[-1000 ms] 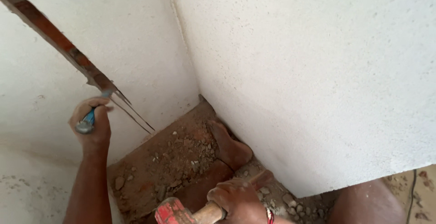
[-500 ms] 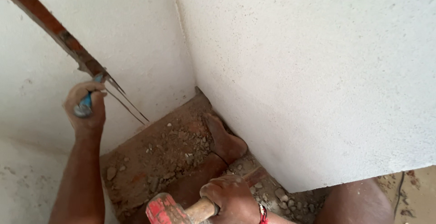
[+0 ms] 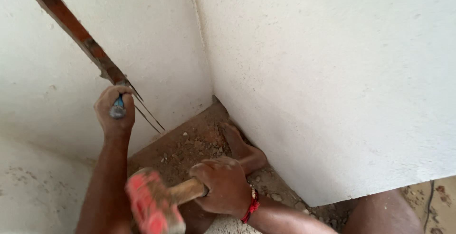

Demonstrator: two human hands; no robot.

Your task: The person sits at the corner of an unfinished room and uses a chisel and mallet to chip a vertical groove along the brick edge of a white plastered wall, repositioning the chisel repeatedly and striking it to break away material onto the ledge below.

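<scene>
The chisel (image 3: 117, 108) had a blue grip and a grey, worn butt end; it stood pressed against the groove cut in the white wall. The hammer (image 3: 156, 205) had a red head, blurred, and a wooden handle, lying low near the floor.

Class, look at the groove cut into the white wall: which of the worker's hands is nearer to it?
Left. The left hand holds a chisel at the groove end; the right hand grips a hammer lower down, away from it.

Two hands: the left hand (image 3: 114, 113) grips one chisel (image 3: 117, 108), the right hand (image 3: 223, 186) one red-headed hammer (image 3: 154, 208). One bare foot (image 3: 242, 148) lies just beyond the right hand. Two white walls (image 3: 332, 72) meet ahead.
</scene>
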